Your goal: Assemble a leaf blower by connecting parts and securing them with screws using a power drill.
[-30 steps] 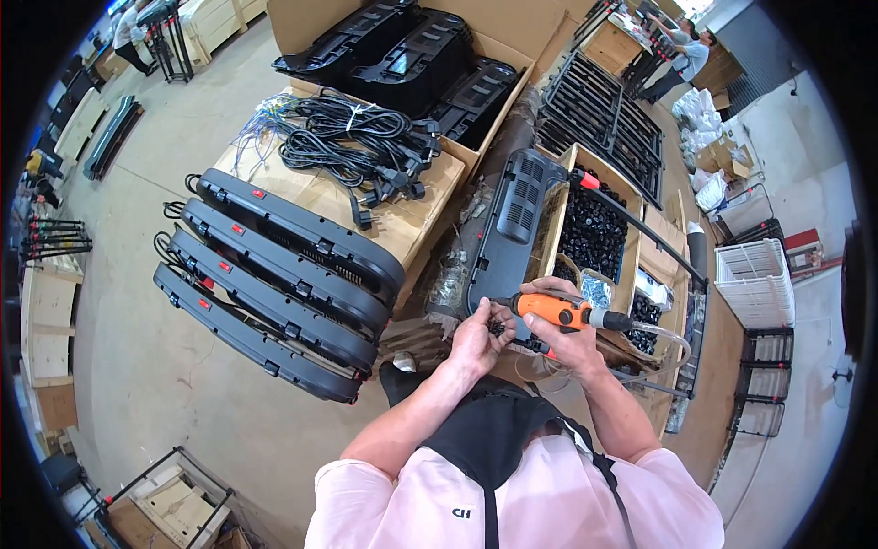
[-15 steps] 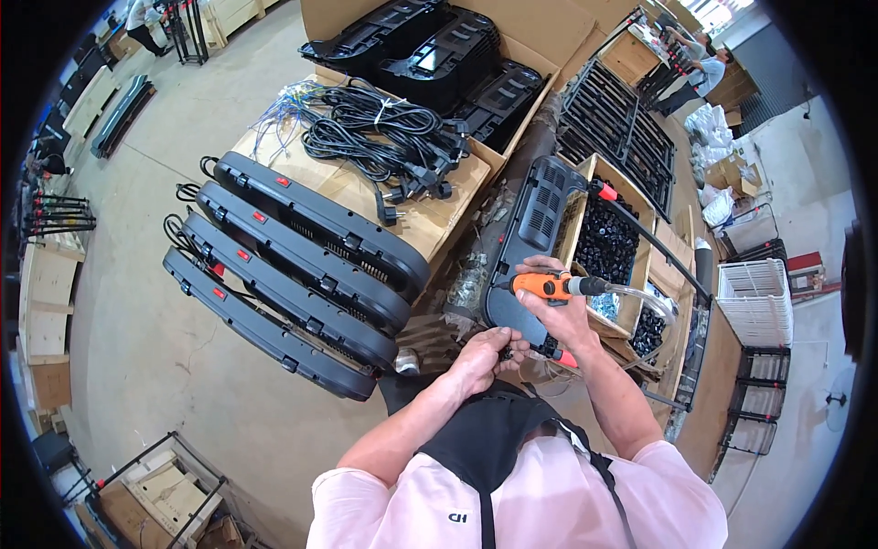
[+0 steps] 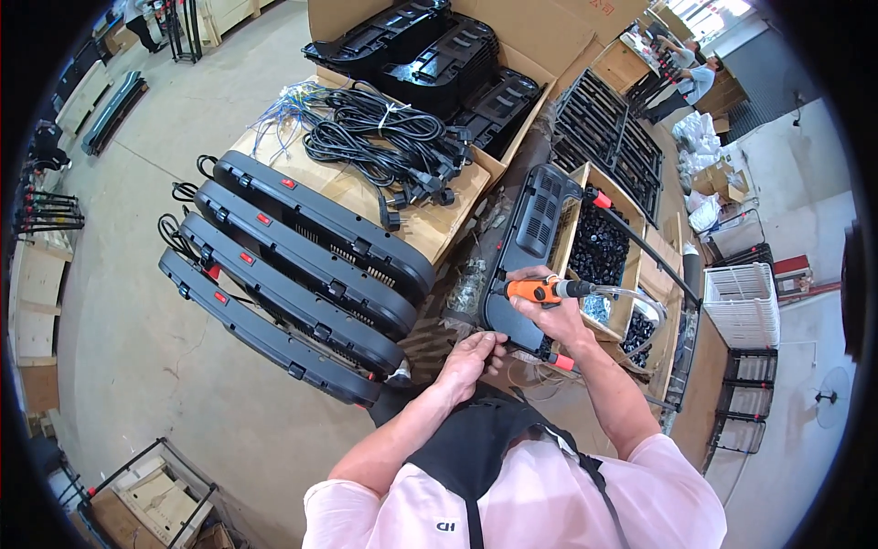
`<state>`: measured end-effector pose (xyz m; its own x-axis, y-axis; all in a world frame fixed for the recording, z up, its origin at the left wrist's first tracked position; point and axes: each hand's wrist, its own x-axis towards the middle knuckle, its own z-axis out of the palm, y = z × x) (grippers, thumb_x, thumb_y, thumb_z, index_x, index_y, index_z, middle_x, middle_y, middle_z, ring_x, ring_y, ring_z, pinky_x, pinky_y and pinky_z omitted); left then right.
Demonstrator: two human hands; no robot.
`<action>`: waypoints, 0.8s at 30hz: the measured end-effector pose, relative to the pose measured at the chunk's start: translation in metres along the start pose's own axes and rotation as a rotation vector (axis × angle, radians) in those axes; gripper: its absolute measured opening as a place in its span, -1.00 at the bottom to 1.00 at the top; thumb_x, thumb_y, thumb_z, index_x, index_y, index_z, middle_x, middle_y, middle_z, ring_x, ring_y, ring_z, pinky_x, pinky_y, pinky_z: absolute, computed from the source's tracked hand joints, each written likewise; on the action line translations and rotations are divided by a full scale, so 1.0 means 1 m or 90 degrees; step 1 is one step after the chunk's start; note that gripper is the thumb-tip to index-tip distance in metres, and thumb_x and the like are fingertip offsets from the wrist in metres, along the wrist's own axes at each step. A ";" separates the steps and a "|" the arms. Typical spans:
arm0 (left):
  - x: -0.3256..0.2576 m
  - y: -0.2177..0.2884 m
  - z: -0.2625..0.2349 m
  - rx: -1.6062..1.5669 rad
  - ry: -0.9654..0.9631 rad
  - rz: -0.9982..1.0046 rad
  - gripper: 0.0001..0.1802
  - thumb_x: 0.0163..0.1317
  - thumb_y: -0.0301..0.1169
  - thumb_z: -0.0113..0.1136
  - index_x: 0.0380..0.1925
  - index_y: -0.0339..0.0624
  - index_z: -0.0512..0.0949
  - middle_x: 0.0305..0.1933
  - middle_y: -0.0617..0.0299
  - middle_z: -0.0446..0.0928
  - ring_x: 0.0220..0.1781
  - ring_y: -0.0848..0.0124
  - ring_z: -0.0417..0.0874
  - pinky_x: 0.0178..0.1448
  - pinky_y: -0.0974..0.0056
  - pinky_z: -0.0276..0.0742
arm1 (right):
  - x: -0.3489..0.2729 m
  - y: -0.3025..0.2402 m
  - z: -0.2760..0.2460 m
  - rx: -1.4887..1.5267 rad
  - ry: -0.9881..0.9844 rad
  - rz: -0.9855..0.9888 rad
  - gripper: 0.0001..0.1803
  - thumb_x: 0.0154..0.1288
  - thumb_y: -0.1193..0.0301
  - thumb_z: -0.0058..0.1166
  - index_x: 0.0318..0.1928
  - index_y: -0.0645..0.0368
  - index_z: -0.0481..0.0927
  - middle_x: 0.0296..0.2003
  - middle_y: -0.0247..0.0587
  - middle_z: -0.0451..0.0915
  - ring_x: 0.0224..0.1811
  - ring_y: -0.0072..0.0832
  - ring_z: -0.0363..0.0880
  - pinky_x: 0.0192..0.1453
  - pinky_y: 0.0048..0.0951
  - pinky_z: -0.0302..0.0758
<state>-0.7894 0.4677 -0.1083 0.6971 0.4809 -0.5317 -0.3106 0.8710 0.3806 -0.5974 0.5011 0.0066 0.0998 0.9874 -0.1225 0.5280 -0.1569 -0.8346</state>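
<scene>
A black plastic housing (image 3: 538,212) with vent slots lies flat in front of me, to the right of centre. My right hand (image 3: 560,320) is wrapped round an orange power screwdriver (image 3: 534,291), held above the near part of the housing. A clear hose (image 3: 631,295) trails from the tool's dark rear end to the right. At the housing's near left corner is my left hand (image 3: 468,359), thumb and fingers pinched close to the edge. Whatever those fingertips hold is too small to make out. The screwdriver's tip is hard to see against the dark surface.
Several similar black housings (image 3: 302,252) with red switches stand in a row at left. Bundled black power cords (image 3: 366,137) lie on cardboard, beside a carton of black shells (image 3: 439,59). Right of the work are a wooden bin of black parts (image 3: 599,242) and a black tube frame (image 3: 645,236).
My left hand has shifted a little left, its fingertips now at the housing's edge. The right hand and screwdriver have moved slightly left. The view has shifted slightly.
</scene>
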 end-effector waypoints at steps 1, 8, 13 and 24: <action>0.000 -0.001 -0.004 0.030 -0.013 0.008 -0.66 0.70 -0.24 -0.02 0.19 -0.19 0.61 -0.23 0.32 0.67 -0.31 0.56 0.63 -0.23 0.40 0.60 | 0.000 0.002 0.000 0.022 0.001 -0.003 -0.59 0.29 0.44 0.40 0.13 0.19 0.66 0.07 -0.22 0.72 0.08 -0.50 0.68 0.23 -0.41 0.61; -0.003 -0.005 -0.007 -0.045 0.022 0.004 -0.67 0.69 -0.24 -0.01 0.13 -0.21 0.63 -0.15 0.28 0.73 -0.31 0.55 0.66 -0.24 0.40 0.61 | 0.004 0.001 0.003 0.020 0.001 0.000 -0.60 0.29 0.47 0.38 0.13 0.20 0.64 0.07 -0.24 0.71 0.10 -0.50 0.67 0.25 -0.39 0.60; 0.005 -0.002 -0.003 -0.090 0.034 -0.006 -0.67 0.67 -0.19 0.05 0.08 -0.19 0.66 -0.17 0.30 0.74 -0.33 0.57 0.67 -0.28 0.42 0.60 | 0.008 0.008 0.000 0.099 0.008 -0.001 -0.53 0.26 0.49 0.40 0.17 0.22 0.61 0.08 -0.19 0.71 0.12 -0.45 0.67 0.27 -0.35 0.61; 0.053 0.010 0.039 -0.219 0.139 0.067 -0.70 0.58 -0.15 0.19 -0.01 -0.14 0.67 -0.30 0.36 0.69 -0.38 0.53 0.66 -0.39 0.42 0.61 | -0.016 0.001 -0.060 0.171 -0.019 -0.039 -0.44 0.29 0.50 0.39 0.28 0.23 0.53 0.14 -0.09 0.72 0.24 -0.38 0.68 0.39 -0.29 0.57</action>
<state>-0.7299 0.4979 -0.1035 0.5084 0.5461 -0.6657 -0.5960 0.7812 0.1857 -0.5476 0.4838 0.0397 0.0472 0.9957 -0.0796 0.2892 -0.0899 -0.9530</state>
